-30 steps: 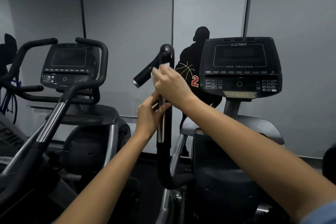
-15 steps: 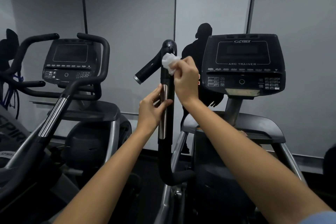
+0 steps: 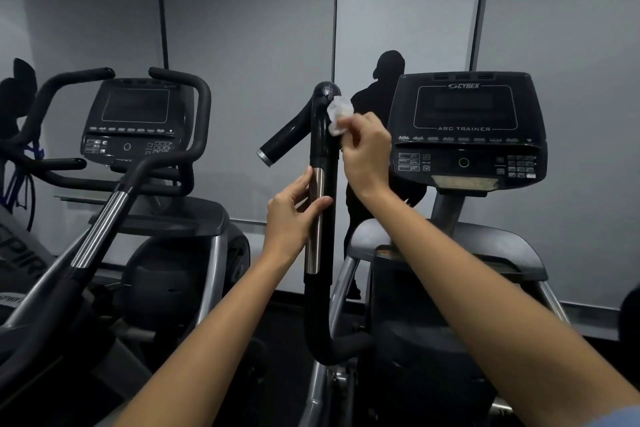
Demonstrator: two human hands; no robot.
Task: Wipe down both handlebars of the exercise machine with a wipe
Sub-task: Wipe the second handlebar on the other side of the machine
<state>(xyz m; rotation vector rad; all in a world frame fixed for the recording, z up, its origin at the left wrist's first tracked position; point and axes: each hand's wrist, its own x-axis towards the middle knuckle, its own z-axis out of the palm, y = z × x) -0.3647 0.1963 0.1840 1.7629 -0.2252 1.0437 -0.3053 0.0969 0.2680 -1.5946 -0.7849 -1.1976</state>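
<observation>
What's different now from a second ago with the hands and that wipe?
The right hand has shifted the wipe from the front of the handlebar round to its right side, just under the rounded top. The left hand still steadies the handlebar at its metal strip.

The handlebar (image 3: 320, 135) is glossy black with a faintly pebbled cap at its top, and a smooth brushed-metal sleeve (image 3: 314, 225) runs lower down. The wipe (image 3: 338, 114) looks thin, white and crumpled, like damp paper or cloth. The console (image 3: 465, 128) on the right is matt black plastic. The left machine's bar (image 3: 100, 229) carries a ribbed, shiny metal band.
</observation>
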